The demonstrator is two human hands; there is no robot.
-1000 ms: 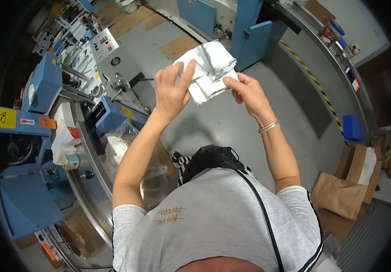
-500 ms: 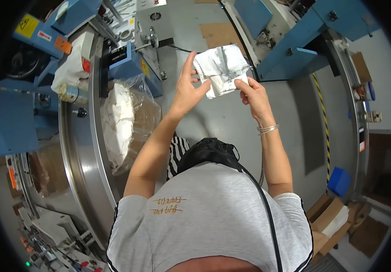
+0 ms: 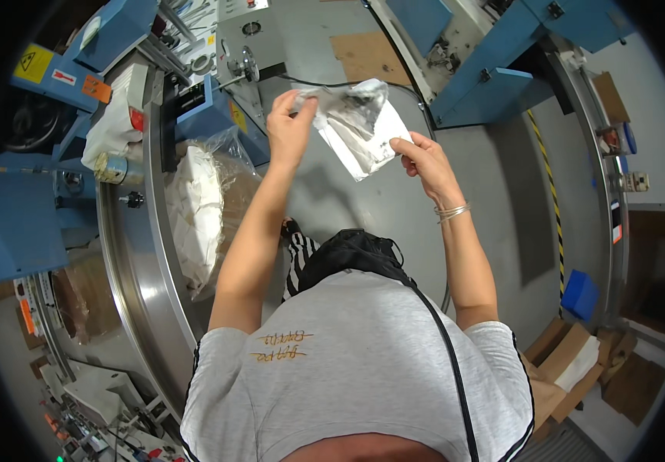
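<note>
Grey-smudged white cloth (image 3: 350, 140) above the grey floor (image 3: 382, 209).
Left hand (image 3: 289, 127) pinches its upper-left corner; right hand (image 3: 428, 165) grips its right edge, fingers of both closed.

The grey floor (image 3: 386, 208) carries a flat brown cardboard sheet (image 3: 365, 58), a black cable (image 3: 313, 82) and a strip of yellow-and-black hazard tape (image 3: 550, 192). A blue plastic bin (image 3: 580, 295) and an open cardboard box (image 3: 559, 354) seem to stand on it too, their bases poorly seen.

Worn on my head, the left fisheye looks steeply down from close above my shirt (image 3: 363, 331), past my forearms (image 3: 251, 242), to the floor (image 3: 348, 208) beyond.
</note>
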